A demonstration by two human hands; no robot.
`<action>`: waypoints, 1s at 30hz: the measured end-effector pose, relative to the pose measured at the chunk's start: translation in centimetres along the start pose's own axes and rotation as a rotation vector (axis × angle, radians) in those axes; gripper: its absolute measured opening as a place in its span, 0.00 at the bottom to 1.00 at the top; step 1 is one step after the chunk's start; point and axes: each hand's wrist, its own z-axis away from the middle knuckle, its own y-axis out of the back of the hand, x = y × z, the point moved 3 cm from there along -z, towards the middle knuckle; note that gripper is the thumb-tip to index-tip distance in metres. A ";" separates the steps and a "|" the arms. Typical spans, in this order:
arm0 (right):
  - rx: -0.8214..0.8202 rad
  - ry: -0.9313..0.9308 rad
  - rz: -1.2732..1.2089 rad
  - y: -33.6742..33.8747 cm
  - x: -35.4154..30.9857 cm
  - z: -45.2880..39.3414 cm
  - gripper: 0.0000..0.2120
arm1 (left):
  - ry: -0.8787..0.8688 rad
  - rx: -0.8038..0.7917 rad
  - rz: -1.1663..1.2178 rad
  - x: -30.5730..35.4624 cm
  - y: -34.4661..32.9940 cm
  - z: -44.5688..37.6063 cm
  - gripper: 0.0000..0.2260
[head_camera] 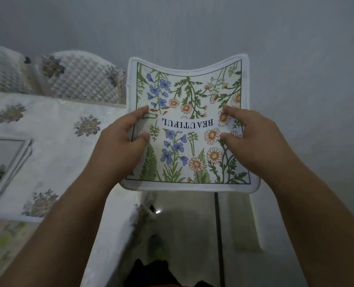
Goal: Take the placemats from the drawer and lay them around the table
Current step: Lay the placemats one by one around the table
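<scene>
I hold a floral placemat (189, 90) in the air with both hands, just past the right end of the table (54, 129). It is white-edged, printed with blue and orange flowers and the word BEAUTIFUL upside down to me. My left hand (120, 146) grips its left edge, thumb on top. Gripping the right edge is my right hand (252, 139), thumb and forefinger on the print. The mat's far edge sags in the middle. Another placemat (4, 162) lies on the table at the far left, partly cut off by the frame.
The table carries a white cloth with grey flower motifs. Two quilted chair backs (83, 79) stand behind it. A yellowish floral surface (4, 245) shows at the lower left. Grey wall fills the back and right; pale floor (184, 224) lies below the mat.
</scene>
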 end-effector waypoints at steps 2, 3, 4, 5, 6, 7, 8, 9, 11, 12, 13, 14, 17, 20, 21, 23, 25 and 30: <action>-0.001 0.014 0.005 -0.7 -1.5 -2.7 0.30 | 0.007 0.021 0.009 -0.2 1.0 -2.9 0.25; -0.003 0.025 0.009 -1.0 -2.1 -4.1 0.30 | 0.009 0.029 0.009 -0.2 1.5 -4.2 0.25; -0.012 0.032 0.014 -1.4 -2.6 -5.4 0.30 | 0.015 0.035 0.003 -0.2 1.9 -5.5 0.25; -0.024 0.036 0.017 -1.8 -3.1 -6.6 0.30 | 0.023 0.043 -0.001 -0.2 2.4 -6.7 0.25; -0.034 0.039 0.014 -2.1 -3.5 -7.8 0.30 | 0.032 0.059 0.002 -0.4 2.8 -7.7 0.24; -0.040 0.045 0.005 -2.4 -3.9 -9.1 0.30 | 0.044 0.080 0.011 -0.5 3.2 -8.6 0.24; -0.048 0.054 -0.004 -2.7 -4.3 -10.3 0.30 | 0.055 0.099 0.024 -0.6 3.5 -9.4 0.24; -0.058 0.068 -0.012 -3.1 -4.6 -11.6 0.30 | 0.063 0.117 0.034 -0.8 3.8 -10.2 0.24; -0.081 0.102 -0.015 -4.0 -5.1 -14.1 0.30 | 0.076 0.150 0.023 -1.2 4.0 -11.9 0.24; -0.092 0.120 -0.013 -4.5 -5.2 -15.4 0.30 | 0.083 0.164 0.008 -1.3 4.1 -12.6 0.24; -0.105 0.140 -0.012 -4.8 -5.3 -16.7 0.30 | 0.085 0.179 -0.004 -1.4 4.1 -13.4 0.24; -0.124 0.161 -0.008 -5.1 -5.3 -18.2 0.30 | 0.084 0.196 -0.020 -1.4 4.1 -14.3 0.24; -0.171 0.228 -0.008 -5.6 -5.4 -23.2 0.30 | 0.094 0.257 -0.063 -1.1 3.9 -17.2 0.24; -0.199 0.294 -0.026 -5.9 -5.8 -29.0 0.31 | 0.117 0.331 -0.077 -0.6 3.1 -20.8 0.24; -0.215 0.316 -0.032 -6.0 -6.0 -30.9 0.31 | 0.124 0.362 -0.083 -0.4 2.8 -22.0 0.24; -0.246 0.362 -0.044 -6.2 -6.4 -34.7 0.31 | 0.150 0.433 -0.085 0.0 2.1 -24.0 0.25; -0.273 0.414 -0.053 -6.3 -7.0 -38.1 0.31 | 0.176 0.492 -0.060 0.3 1.4 -25.8 0.25; -0.336 0.540 -0.062 -6.4 -9.0 -44.3 0.31 | 0.223 0.634 0.001 0.8 0.8 -28.5 0.25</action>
